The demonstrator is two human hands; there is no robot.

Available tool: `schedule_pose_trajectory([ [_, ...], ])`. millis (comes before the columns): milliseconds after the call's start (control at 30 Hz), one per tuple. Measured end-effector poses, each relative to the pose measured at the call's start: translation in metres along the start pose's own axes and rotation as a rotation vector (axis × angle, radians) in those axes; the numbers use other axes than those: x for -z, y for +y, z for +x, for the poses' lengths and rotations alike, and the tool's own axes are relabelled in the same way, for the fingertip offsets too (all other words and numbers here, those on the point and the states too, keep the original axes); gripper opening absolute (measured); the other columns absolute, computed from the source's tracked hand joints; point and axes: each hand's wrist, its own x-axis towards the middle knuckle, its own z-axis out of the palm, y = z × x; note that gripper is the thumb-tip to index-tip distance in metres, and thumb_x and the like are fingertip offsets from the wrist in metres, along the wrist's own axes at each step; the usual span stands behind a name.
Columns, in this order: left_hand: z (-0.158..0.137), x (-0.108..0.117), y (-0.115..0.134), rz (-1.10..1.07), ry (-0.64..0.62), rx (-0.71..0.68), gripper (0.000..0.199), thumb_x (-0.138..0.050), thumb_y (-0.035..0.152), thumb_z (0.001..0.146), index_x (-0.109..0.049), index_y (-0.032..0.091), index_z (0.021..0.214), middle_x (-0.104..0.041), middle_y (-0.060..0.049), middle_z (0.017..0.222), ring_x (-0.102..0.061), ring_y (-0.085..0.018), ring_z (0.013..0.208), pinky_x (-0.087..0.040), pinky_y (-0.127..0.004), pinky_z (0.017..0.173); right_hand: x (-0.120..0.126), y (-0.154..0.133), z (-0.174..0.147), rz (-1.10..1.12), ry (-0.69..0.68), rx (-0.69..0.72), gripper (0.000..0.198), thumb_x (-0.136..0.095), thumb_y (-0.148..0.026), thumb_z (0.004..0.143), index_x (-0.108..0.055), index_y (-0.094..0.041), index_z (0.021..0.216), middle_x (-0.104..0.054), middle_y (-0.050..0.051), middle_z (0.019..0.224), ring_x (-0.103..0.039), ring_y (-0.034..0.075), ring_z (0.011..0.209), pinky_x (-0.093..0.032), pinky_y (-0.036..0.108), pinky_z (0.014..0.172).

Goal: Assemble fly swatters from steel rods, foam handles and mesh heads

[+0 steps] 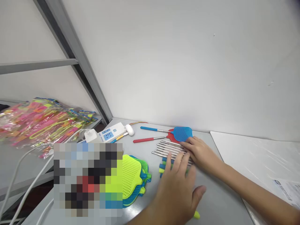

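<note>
My left hand point(177, 184) is spread open over a bundle of short blue, green and yellow tube handles point(162, 166), hiding most of them. A yellow tip point(197, 215) pokes out beneath it. Beyond, my right hand point(202, 153) lies with fingers stretched over the right ends of several thin metal rods point(167, 148); its grip is partly hidden. Just past those fingers, a blue fly swatter point(182, 133) overlaps a red fly swatter point(143, 140), both with metal shafts. To the left, yellow-green swatter heads point(131, 173) are stacked over green and blue ones.
A white power strip point(113, 132) with a plugged-in charger point(91, 136) and cables stands at the back left, beside a small white case point(129, 129). Packaged colourful goods point(53, 122) lie on a left shelf. White sheeting point(257, 162) covers the right side. Pixelation hides the front left.
</note>
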Motion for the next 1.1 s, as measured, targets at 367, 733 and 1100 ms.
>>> schedule_pose_trajectory([
  [367, -0.004, -0.012, -0.007, 0.135, -0.074, 0.020, 0.076, -0.031, 0.066, 0.091, -0.038, 0.012, 0.145, -0.027, -0.019, 0.154, -0.011, -0.034, 0.146, -0.020, -0.059, 0.113, -0.002, 0.000, 0.004, -0.129, 0.020, 0.094, 0.028, -0.038, -0.025, 0.100, -0.065, -0.023, 0.106, -0.060, 0.006, 0.092, -0.051, 0.020, 0.081, -0.033, 0.034, 0.071],
  [733, -0.009, -0.025, -0.005, 0.140, 0.116, 0.035, 0.080, -0.027, 0.072, 0.088, -0.052, 0.011, 0.134, -0.036, -0.021, 0.150, -0.020, -0.034, 0.144, -0.021, -0.060, 0.114, -0.001, 0.007, 0.007, -0.055, 0.052, 0.086, 0.026, -0.042, -0.031, 0.099, -0.066, -0.021, 0.093, -0.063, 0.007, 0.097, -0.057, 0.019, 0.085, -0.035, 0.037, 0.079],
  [1100, -0.007, -0.024, -0.005, 0.162, 0.159, 0.029, 0.079, -0.027, 0.072, 0.088, -0.056, 0.011, 0.129, -0.044, -0.021, 0.144, -0.029, -0.035, 0.141, -0.027, -0.059, 0.111, -0.003, -0.001, 0.017, -0.051, 0.006, 0.052, 0.028, -0.041, -0.025, 0.099, -0.069, -0.022, 0.102, -0.065, 0.005, 0.087, -0.056, 0.020, 0.085, -0.035, 0.037, 0.081],
])
